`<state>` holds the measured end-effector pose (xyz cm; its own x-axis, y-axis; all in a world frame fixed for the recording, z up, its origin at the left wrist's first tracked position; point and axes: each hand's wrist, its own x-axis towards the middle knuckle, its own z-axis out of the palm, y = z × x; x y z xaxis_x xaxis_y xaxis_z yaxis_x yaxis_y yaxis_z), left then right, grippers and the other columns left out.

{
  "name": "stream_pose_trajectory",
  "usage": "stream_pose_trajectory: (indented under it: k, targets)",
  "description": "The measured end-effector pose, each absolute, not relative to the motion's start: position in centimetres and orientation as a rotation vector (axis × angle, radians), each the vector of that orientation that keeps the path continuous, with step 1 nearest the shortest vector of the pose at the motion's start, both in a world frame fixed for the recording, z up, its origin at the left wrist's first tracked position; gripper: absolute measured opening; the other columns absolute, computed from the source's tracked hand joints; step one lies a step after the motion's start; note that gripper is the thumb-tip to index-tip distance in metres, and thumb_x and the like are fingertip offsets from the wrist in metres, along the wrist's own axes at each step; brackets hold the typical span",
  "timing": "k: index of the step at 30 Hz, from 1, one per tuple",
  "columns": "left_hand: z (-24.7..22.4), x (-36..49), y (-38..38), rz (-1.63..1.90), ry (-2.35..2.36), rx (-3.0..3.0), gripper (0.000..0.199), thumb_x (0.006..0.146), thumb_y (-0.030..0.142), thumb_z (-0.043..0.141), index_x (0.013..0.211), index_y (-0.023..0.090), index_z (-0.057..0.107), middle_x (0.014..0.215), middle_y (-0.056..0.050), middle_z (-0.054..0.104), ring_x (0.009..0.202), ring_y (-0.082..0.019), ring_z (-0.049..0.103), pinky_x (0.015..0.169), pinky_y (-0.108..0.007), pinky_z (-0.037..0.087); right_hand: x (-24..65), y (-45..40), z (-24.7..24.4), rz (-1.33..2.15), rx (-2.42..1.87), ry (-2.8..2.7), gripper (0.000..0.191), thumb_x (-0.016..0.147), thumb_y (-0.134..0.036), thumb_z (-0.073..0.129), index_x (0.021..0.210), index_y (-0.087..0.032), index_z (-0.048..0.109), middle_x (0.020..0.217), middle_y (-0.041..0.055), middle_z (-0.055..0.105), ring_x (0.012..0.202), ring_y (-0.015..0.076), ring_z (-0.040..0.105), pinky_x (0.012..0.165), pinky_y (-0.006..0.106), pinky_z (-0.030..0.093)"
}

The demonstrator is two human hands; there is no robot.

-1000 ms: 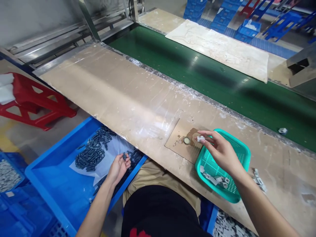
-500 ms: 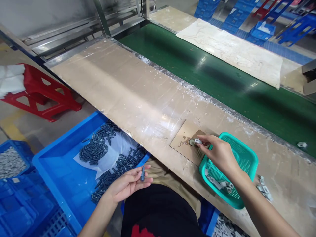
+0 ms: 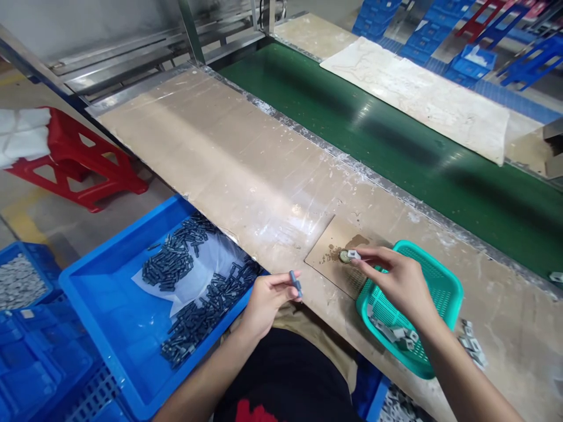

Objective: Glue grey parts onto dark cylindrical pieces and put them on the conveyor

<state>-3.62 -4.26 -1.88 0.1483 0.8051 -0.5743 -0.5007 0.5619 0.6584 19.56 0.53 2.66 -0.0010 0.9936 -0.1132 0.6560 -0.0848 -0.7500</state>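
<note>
Between the thumb and fingers of my left hand (image 3: 275,296) is a dark blue-grey pin (image 3: 295,283), tilted, near the table's front edge. My right hand (image 3: 393,275) pinches a small white block (image 3: 353,255) at a small round dish (image 3: 345,256). That dish sits on a brown card (image 3: 328,252) with wet spots. Under my right forearm stands a green basket (image 3: 455,299) with several pale blocks (image 3: 398,334) inside. To the left, a blue bin (image 3: 105,305) holds many dark pins (image 3: 169,266) on and around a white sheet.
More pale blocks (image 3: 472,346) lie right of the basket. A green belt (image 3: 308,94) runs behind the brown table (image 3: 211,152), with a white sheet (image 3: 417,94) across it. A red stool (image 3: 88,158) and blue crates (image 3: 35,357) stand at the left.
My left hand has moved right and up with the pin, from beside the bin to the table's front edge. My right hand stays at the dish with the block.
</note>
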Motion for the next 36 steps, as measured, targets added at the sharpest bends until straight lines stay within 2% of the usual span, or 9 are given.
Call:
stream_pose_trajectory:
  k: [3, 6, 17, 20, 24, 27, 30, 32, 36]
  targets:
    - [-1.1, -1.0, -3.4, 1.041, 1.071, 0.431, 0.037, 0.050, 0.024, 0.084, 0.084, 0.012, 0.074, 0.063, -0.003, 0.069, 0.056, -0.012, 0.061, 0.060, -0.027, 0.053, 18.9, -0.7, 4.4, 1.222, -1.714, -1.341, 0.032, 0.066, -0.041, 0.075, 0.087, -0.018, 0.072, 0.087, 0.0094, 0.073, 0.076, 0.0250, 0.070, 0.069, 0.035, 0.058]
    - [-0.4, 0.7, -2.7, 1.107, 1.058, 0.473, 0.031, 0.049, 0.022, 0.084, 0.077, 0.013, 0.074, 0.069, -0.005, 0.072, 0.059, -0.014, 0.064, 0.064, -0.028, 0.056, 18.1, -2.0, 5.7, 1.353, -1.662, -1.196, 0.029, 0.064, -0.037, 0.078, 0.083, -0.017, 0.072, 0.076, 0.0086, 0.073, 0.067, 0.0228, 0.070, 0.063, 0.032, 0.059]
    - [1.8, 1.2, -3.1, 1.135, 1.031, 0.715, 0.010, 0.059, 0.022, 0.078, 0.064, 0.015, 0.073, 0.068, -0.003, 0.073, 0.063, -0.017, 0.068, 0.062, -0.025, 0.057, 16.5, -3.0, 6.8, 1.389, -1.651, -1.273, 0.024, 0.063, -0.035, 0.078, 0.078, -0.018, 0.071, 0.074, 0.0079, 0.073, 0.066, 0.0223, 0.070, 0.062, 0.030, 0.060]
    - [1.9, 0.9, -2.9, 1.098, 1.047, 0.759, 0.009, 0.059, 0.023, 0.078, 0.058, 0.015, 0.072, 0.065, -0.002, 0.072, 0.060, -0.017, 0.068, 0.060, -0.024, 0.057, 16.5, -2.9, 6.6, 1.420, -1.624, -1.322, 0.021, 0.065, -0.034, 0.078, 0.077, -0.018, 0.071, 0.075, 0.0069, 0.074, 0.067, 0.0217, 0.070, 0.062, 0.028, 0.059]
    - [1.1, 0.8, -2.0, 1.030, 1.011, 0.813, 0.011, 0.065, 0.026, 0.074, 0.064, 0.015, 0.074, 0.067, -0.004, 0.073, 0.064, -0.018, 0.069, 0.067, -0.027, 0.058, 16.0, -2.9, 5.7, 1.431, -1.617, -1.318, 0.023, 0.065, -0.036, 0.076, 0.077, -0.017, 0.069, 0.073, 0.0068, 0.073, 0.066, 0.0223, 0.070, 0.061, 0.029, 0.058]
    - [0.6, 0.8, -1.1, 1.042, 0.956, 0.885, 0.029, 0.063, 0.026, 0.075, 0.089, 0.014, 0.074, 0.085, -0.008, 0.075, 0.078, -0.022, 0.070, 0.073, -0.033, 0.059, 17.0, -1.0, 4.6, 1.301, -1.702, -1.381, 0.028, 0.065, -0.039, 0.076, 0.080, -0.017, 0.070, 0.075, 0.0077, 0.073, 0.069, 0.0243, 0.071, 0.063, 0.032, 0.057]
    - [0.7, -0.4, -0.7, 1.198, 1.074, 1.001, 0.051, 0.063, 0.025, 0.076, 0.112, 0.020, 0.066, 0.111, -0.009, 0.069, 0.099, -0.024, 0.065, 0.081, -0.035, 0.057, 21.3, 3.4, 3.4, 0.861, -1.867, -1.325, 0.031, 0.066, -0.039, 0.073, 0.087, -0.016, 0.070, 0.077, 0.0088, 0.073, 0.074, 0.0266, 0.070, 0.067, 0.035, 0.055]
    - [0.4, -2.5, -0.8, 1.399, 1.335, 1.023, 0.041, 0.070, 0.027, 0.070, 0.110, 0.022, 0.066, 0.108, -0.008, 0.068, 0.101, -0.022, 0.064, 0.087, -0.034, 0.053, 25.9, 6.6, 3.2, 0.466, -1.973, -1.147, 0.030, 0.067, -0.037, 0.071, 0.085, -0.014, 0.069, 0.078, 0.0116, 0.073, 0.077, 0.0296, 0.070, 0.065, 0.037, 0.054]
    - [-3.4, -9.5, -1.4, 1.633, 1.944, 0.924, 0.034, 0.083, 0.038, 0.054, 0.110, 0.017, 0.061, 0.100, -0.008, 0.067, 0.090, -0.018, 0.065, 0.088, -0.035, 0.050, 34.0, 9.3, 4.3, 0.217, -2.066, -1.031, 0.027, 0.071, -0.039, 0.065, 0.085, -0.015, 0.067, 0.094, 0.0174, 0.071, 0.094, 0.0377, 0.065, 0.069, 0.041, 0.051]
